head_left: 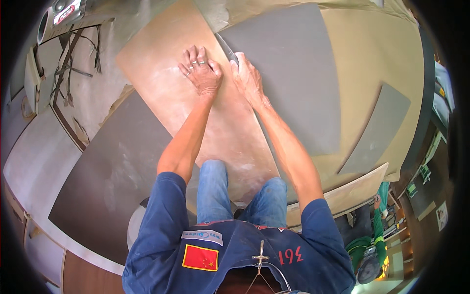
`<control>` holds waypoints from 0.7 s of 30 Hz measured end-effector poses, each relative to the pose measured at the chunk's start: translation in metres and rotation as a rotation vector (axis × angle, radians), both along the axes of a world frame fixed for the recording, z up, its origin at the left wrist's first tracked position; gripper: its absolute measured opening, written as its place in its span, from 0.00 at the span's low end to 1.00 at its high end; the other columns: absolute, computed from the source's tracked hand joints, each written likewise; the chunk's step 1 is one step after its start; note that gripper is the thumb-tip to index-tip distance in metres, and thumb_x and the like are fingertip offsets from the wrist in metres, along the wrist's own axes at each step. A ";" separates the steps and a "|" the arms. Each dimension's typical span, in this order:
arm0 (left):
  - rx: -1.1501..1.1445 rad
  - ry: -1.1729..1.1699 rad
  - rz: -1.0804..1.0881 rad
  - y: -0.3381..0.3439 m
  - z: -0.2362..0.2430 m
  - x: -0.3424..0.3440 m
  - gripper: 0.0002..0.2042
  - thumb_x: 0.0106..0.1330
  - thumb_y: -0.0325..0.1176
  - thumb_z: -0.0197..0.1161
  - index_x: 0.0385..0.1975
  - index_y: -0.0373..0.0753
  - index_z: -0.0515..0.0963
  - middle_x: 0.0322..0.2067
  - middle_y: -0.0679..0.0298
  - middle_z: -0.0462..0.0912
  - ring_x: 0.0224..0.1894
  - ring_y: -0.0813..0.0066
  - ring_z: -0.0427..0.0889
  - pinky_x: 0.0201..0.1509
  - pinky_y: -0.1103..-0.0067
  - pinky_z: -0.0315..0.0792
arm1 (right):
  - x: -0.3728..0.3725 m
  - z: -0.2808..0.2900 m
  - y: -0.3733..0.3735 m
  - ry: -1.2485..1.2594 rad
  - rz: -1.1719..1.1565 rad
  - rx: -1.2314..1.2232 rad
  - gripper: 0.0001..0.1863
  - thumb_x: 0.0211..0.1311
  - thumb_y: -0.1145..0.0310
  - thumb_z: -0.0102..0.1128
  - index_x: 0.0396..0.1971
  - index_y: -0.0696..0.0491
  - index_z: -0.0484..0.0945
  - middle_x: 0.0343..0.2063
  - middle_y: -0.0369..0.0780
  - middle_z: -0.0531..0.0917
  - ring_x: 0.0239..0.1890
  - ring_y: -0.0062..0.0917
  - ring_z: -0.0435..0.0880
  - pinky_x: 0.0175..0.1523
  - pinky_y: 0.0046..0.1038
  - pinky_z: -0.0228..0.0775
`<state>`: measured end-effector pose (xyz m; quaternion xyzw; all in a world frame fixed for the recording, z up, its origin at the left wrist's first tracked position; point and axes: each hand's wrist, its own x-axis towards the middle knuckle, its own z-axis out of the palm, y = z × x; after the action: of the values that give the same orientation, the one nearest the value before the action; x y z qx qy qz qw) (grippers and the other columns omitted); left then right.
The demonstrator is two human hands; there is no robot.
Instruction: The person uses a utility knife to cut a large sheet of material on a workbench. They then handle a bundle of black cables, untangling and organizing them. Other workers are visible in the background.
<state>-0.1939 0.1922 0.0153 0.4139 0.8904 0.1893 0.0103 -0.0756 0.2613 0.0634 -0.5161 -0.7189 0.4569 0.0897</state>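
Note:
My left hand [200, 73] lies flat on a long tan board [161, 46], its fingers spread and pressing down. In my right hand [247, 78] is a narrow grey blade [226, 47] that looks like a knife. The fingers are closed round its near end, and the blade lies along the right long edge of the tan board. Its handle is hidden in my grip. Right beside that edge is a large dark grey sheet [289, 73]. The near end of the tan board reaches my knees.
Brown paper [372, 54] covers the surface at right, with a smaller grey strip [379, 127] on it. A dark sheet [112, 171] lies at left. Dark strips [73, 68] and a cylindrical device [56, 17] are at far left. A person in green [367, 250] is at lower right.

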 end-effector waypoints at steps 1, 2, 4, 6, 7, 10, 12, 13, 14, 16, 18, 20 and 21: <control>-0.003 -0.002 0.003 0.001 0.000 0.000 0.24 0.58 0.32 0.54 0.58 0.42 0.69 0.65 0.56 0.64 0.73 0.54 0.52 0.73 0.46 0.37 | -0.004 -0.003 0.002 -0.008 0.005 0.009 0.17 0.71 0.60 0.49 0.52 0.54 0.69 0.43 0.53 0.81 0.42 0.53 0.81 0.45 0.49 0.74; -0.008 0.003 0.001 0.001 0.001 -0.001 0.24 0.58 0.32 0.54 0.58 0.42 0.69 0.65 0.56 0.64 0.73 0.54 0.52 0.73 0.47 0.37 | -0.006 -0.006 0.003 -0.017 0.008 0.018 0.17 0.70 0.60 0.49 0.52 0.54 0.69 0.43 0.53 0.81 0.42 0.52 0.82 0.45 0.49 0.74; -0.015 0.009 0.001 0.001 0.000 -0.002 0.24 0.58 0.32 0.54 0.58 0.42 0.70 0.66 0.56 0.64 0.73 0.54 0.51 0.73 0.47 0.36 | -0.010 -0.008 0.003 -0.052 0.027 0.007 0.17 0.70 0.60 0.49 0.53 0.54 0.69 0.43 0.53 0.81 0.41 0.52 0.82 0.45 0.49 0.74; -0.019 0.006 0.007 0.000 0.001 -0.003 0.24 0.58 0.32 0.54 0.58 0.42 0.70 0.65 0.56 0.64 0.73 0.54 0.51 0.74 0.47 0.36 | -0.012 -0.008 0.003 -0.069 0.037 0.003 0.17 0.70 0.60 0.49 0.53 0.54 0.69 0.43 0.53 0.81 0.41 0.52 0.82 0.45 0.49 0.74; -0.021 0.004 0.009 0.000 0.002 -0.003 0.24 0.58 0.32 0.54 0.58 0.42 0.70 0.65 0.56 0.64 0.73 0.54 0.51 0.74 0.48 0.36 | -0.012 -0.008 0.003 -0.067 0.039 0.003 0.17 0.70 0.60 0.49 0.52 0.54 0.69 0.42 0.53 0.81 0.41 0.52 0.82 0.44 0.49 0.74; -0.007 -0.014 0.008 -0.001 0.002 -0.001 0.24 0.58 0.32 0.54 0.58 0.42 0.70 0.65 0.56 0.64 0.73 0.54 0.52 0.74 0.47 0.36 | -0.015 -0.007 0.002 -0.068 0.049 0.013 0.16 0.70 0.60 0.48 0.49 0.54 0.68 0.39 0.53 0.81 0.39 0.53 0.82 0.43 0.50 0.74; -0.014 0.007 0.005 -0.001 0.000 -0.003 0.24 0.58 0.32 0.54 0.58 0.42 0.69 0.65 0.56 0.64 0.73 0.54 0.52 0.73 0.47 0.37 | -0.017 -0.006 0.004 -0.103 0.085 0.007 0.14 0.70 0.60 0.48 0.47 0.54 0.68 0.36 0.54 0.81 0.37 0.54 0.82 0.41 0.51 0.74; -0.025 0.012 0.004 -0.003 -0.001 -0.001 0.24 0.58 0.32 0.54 0.58 0.42 0.69 0.65 0.56 0.64 0.73 0.54 0.52 0.73 0.47 0.37 | -0.017 -0.006 0.005 -0.141 0.121 -0.009 0.14 0.70 0.61 0.48 0.47 0.54 0.67 0.34 0.54 0.81 0.36 0.54 0.82 0.41 0.52 0.74; -0.002 0.025 -0.003 0.000 -0.004 -0.002 0.24 0.58 0.32 0.54 0.58 0.42 0.69 0.65 0.57 0.64 0.73 0.54 0.52 0.73 0.47 0.37 | -0.017 -0.006 0.006 -0.179 0.155 -0.026 0.13 0.70 0.61 0.48 0.46 0.54 0.66 0.33 0.55 0.81 0.35 0.55 0.82 0.40 0.52 0.74; 0.033 0.042 -0.026 0.004 -0.003 -0.005 0.24 0.58 0.33 0.54 0.58 0.43 0.68 0.65 0.57 0.64 0.72 0.55 0.52 0.73 0.46 0.37 | -0.013 -0.001 0.004 -0.186 0.170 -0.021 0.12 0.71 0.61 0.48 0.45 0.54 0.66 0.31 0.55 0.81 0.34 0.55 0.82 0.39 0.53 0.73; 0.004 0.020 0.000 0.005 0.000 -0.003 0.25 0.58 0.33 0.53 0.59 0.43 0.67 0.64 0.58 0.64 0.72 0.56 0.52 0.73 0.46 0.37 | -0.001 0.001 -0.004 -0.204 0.178 -0.041 0.12 0.71 0.61 0.47 0.46 0.53 0.65 0.30 0.56 0.81 0.33 0.56 0.81 0.39 0.54 0.73; 0.000 0.012 0.004 0.003 -0.001 -0.003 0.24 0.58 0.33 0.53 0.59 0.43 0.67 0.64 0.58 0.64 0.72 0.56 0.52 0.73 0.46 0.37 | 0.030 0.000 -0.033 -0.244 0.184 -0.107 0.13 0.72 0.60 0.47 0.48 0.53 0.65 0.30 0.56 0.81 0.33 0.57 0.81 0.38 0.54 0.73; -0.002 0.009 0.006 0.001 0.000 -0.001 0.24 0.58 0.33 0.52 0.58 0.43 0.67 0.65 0.58 0.63 0.72 0.56 0.52 0.73 0.46 0.37 | 0.048 0.001 -0.050 -0.267 0.171 -0.128 0.14 0.72 0.60 0.46 0.49 0.52 0.65 0.31 0.57 0.81 0.33 0.57 0.81 0.38 0.54 0.73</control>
<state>-0.1952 0.1934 0.0150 0.4121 0.8918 0.1866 0.0064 -0.0275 0.2114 0.0648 -0.5137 -0.7352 0.4352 -0.0790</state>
